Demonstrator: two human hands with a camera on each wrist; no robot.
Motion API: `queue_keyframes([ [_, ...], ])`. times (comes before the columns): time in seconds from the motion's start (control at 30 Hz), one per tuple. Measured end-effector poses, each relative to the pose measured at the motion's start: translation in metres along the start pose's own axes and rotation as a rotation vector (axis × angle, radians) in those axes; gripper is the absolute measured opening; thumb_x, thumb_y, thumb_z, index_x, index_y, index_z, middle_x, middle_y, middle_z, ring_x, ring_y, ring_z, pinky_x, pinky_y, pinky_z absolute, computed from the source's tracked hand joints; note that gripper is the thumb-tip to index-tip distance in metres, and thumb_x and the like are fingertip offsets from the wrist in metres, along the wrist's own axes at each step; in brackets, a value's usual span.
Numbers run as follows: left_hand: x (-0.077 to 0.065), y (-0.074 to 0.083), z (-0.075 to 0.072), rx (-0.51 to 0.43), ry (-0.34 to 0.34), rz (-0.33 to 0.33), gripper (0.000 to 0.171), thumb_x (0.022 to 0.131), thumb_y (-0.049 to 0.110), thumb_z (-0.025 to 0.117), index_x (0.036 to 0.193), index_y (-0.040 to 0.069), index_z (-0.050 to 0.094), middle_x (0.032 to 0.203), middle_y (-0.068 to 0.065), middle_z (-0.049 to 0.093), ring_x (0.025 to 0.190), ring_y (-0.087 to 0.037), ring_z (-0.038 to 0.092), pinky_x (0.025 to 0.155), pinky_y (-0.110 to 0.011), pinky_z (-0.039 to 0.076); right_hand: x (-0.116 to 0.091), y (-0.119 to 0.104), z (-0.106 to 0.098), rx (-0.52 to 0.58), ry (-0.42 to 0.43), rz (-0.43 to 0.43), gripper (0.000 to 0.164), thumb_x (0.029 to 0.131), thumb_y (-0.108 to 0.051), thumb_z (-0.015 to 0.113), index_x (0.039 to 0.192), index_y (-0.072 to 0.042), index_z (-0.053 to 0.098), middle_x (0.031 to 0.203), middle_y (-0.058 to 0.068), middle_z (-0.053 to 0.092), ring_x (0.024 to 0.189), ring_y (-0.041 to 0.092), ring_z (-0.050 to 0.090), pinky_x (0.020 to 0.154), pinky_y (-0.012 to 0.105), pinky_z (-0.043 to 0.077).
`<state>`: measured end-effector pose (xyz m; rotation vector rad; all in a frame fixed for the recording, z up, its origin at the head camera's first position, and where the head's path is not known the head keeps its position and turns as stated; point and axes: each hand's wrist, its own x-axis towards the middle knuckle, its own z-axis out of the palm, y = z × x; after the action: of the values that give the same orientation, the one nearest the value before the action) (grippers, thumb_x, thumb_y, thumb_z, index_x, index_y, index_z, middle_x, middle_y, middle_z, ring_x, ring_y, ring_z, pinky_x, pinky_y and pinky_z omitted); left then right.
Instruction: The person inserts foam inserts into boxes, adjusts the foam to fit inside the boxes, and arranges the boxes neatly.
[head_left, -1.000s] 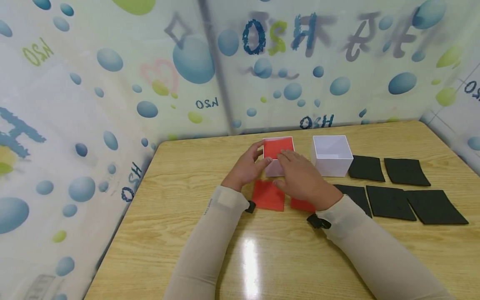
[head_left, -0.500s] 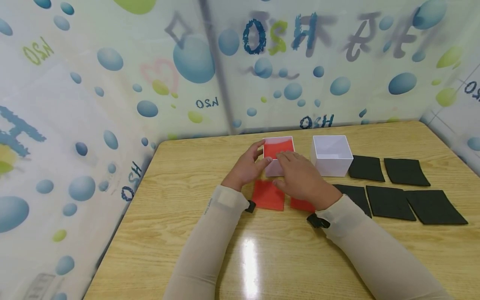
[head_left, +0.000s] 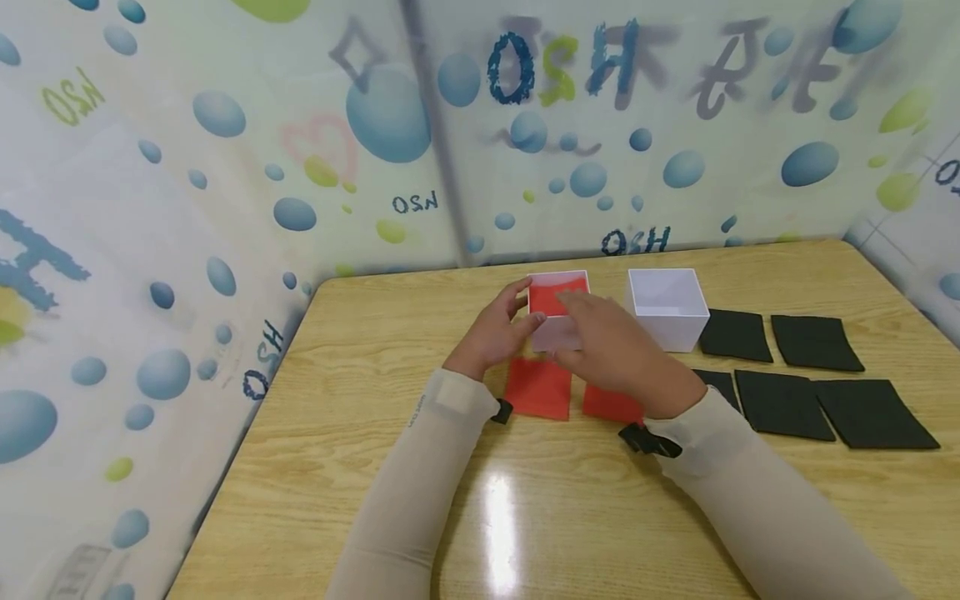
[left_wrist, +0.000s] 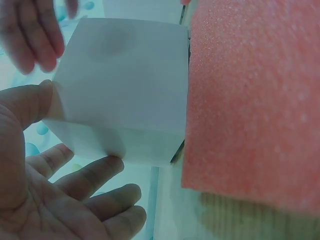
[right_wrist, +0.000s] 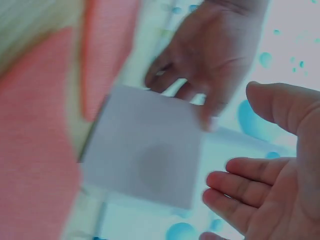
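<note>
The left white box (head_left: 553, 337) stands near the back of the table with a red foam square (head_left: 547, 297) lying inside it. My left hand (head_left: 491, 335) holds this box at its left side, thumb at the front corner and fingertips against the side wall (left_wrist: 120, 145). Above the box's right front edge, my right hand (head_left: 618, 346) has its fingers extended, with nothing held. In the right wrist view those fingers (right_wrist: 245, 190) appear apart from the box wall (right_wrist: 145, 145). Two red foam squares, one on the left (head_left: 537, 390) and one partly under my right wrist (head_left: 611, 405), lie in front.
To the right stands a second white box (head_left: 667, 308), its visible interior bare. Several black squares, among them one at the back (head_left: 817, 342) and one in front (head_left: 783, 405), lie flat on the wooden table (head_left: 337, 467). A bubble-patterned curtain (head_left: 465, 167) hangs behind.
The red square sits lower inside the left box than a second ago. My right hand has lifted and shifted slightly right, off the box's front rim. My left hand stays put.
</note>
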<state>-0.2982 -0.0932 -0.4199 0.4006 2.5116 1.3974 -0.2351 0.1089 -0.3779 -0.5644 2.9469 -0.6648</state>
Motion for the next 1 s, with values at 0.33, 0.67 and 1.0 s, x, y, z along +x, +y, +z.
queue_keyframes([
  [0.33,0.001,0.001,0.001,0.005,0.009,-0.017,0.068,0.106,0.037,0.062,0.166,0.037,0.03,0.166,-0.003,0.043,0.154,-0.028,0.04,0.118,-0.053,0.044,-0.017,-0.016,-0.019,0.022,-0.153,-0.049,0.068,0.094,-0.038,0.077,0.151,-0.005,0.056,0.15,0.013,0.061,0.138,0.037,0.057,0.111,0.057,0.05],
  [0.67,0.002,0.0,0.002,-0.003,0.018,-0.041,0.069,0.105,0.037,0.064,0.166,0.037,0.03,0.166,-0.002,0.044,0.154,-0.029,0.041,0.116,-0.055,0.046,-0.013,-0.009,0.0,0.046,-0.251,-0.076,0.07,0.085,-0.036,0.089,0.145,-0.012,0.062,0.136,0.006,0.069,0.114,0.024,0.067,0.097,0.05,0.06],
  [1.0,0.002,0.001,0.002,-0.002,0.014,-0.046,0.068,0.105,0.037,0.063,0.165,0.039,0.03,0.165,-0.001,0.044,0.153,-0.027,0.042,0.114,-0.054,0.048,-0.008,-0.004,0.019,0.053,-0.264,0.014,0.073,0.075,-0.037,0.096,0.132,-0.009,0.062,0.118,0.004,0.068,0.106,0.023,0.063,0.091,0.044,0.059],
])
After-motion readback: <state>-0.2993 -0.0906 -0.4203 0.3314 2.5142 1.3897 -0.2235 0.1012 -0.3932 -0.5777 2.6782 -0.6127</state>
